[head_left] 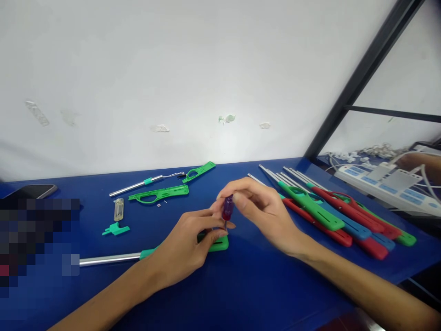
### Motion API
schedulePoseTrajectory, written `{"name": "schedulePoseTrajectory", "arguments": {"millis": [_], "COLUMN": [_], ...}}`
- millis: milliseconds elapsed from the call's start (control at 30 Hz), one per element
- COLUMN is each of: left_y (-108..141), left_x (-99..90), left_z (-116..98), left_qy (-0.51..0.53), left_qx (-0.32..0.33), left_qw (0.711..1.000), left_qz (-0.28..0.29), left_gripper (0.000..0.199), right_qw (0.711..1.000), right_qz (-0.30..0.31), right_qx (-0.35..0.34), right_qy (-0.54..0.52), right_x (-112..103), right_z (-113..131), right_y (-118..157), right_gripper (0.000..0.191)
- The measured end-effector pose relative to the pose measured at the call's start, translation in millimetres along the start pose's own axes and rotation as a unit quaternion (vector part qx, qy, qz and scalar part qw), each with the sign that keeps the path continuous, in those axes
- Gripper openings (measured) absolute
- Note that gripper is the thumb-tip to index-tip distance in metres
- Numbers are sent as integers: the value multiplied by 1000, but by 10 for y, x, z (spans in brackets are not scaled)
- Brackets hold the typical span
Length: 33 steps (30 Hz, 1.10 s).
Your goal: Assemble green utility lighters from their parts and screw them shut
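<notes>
Purple-handled screwdriver [228,208], pinched by right hand [263,211].
Near-upright, pointing down; left hand [191,239] flanks shaft [225,224], grip unclear; green utility lighter [219,244] beneath, tube [110,259] leftward.

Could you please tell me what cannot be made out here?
In the head view:
Purple screwdriver: tip hidden by the left grip.
Green handle: middle covered by that grip.
Phone: near end masked by pixelation.
Power strip: cut off by right edge.
Small white piece: too small to identify.
</notes>
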<state>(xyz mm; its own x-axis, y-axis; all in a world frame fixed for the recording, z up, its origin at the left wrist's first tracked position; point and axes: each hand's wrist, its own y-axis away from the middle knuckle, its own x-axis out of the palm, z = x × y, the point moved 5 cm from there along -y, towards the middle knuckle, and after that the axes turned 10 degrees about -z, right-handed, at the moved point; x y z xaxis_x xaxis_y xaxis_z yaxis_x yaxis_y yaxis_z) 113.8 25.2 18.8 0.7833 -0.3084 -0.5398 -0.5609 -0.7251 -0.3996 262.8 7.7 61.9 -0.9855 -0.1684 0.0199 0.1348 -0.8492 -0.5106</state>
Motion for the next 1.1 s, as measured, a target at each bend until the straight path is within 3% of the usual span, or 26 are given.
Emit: {"name": "schedulePoseTrajectory", "arguments": {"millis": [100,233,400,533,700,833,1100], "left_y": [2,1,7,11,6,8,11], "left_x": [2,8,3,7,16,16,13], "left_z": [-10,-17,-3,12,-5,-15,11], "left_qy": [0,-10,-19,-24,-27,-28,-30], "left_qx": [3,-10,-31,-40,-42,-45,-52], "left_qw": [1000,1000,999,999,999,999,998], "left_qz": [0,0,1,0,5,8,-1], "left_gripper": [27,23,21,21,20,19,18], "right_qw": [999,998,998,997,997,997,994], "right_qz": [-4,-27,11,46,17,-5,68], "right_qx": [19,38,58,61,63,47,66], "right_qy": [-28,-33,-19,-21,-50,-67,-54], "right_x": [-1,-31,-16,-1,-18,-34,-19], "right_z": [-47,-86,-71,-76,-131,-135,-101], "right_y": [-13,-31,-29,-22,-46,-57,-27], "right_gripper": [11,23,15,37,15,30,32]}}
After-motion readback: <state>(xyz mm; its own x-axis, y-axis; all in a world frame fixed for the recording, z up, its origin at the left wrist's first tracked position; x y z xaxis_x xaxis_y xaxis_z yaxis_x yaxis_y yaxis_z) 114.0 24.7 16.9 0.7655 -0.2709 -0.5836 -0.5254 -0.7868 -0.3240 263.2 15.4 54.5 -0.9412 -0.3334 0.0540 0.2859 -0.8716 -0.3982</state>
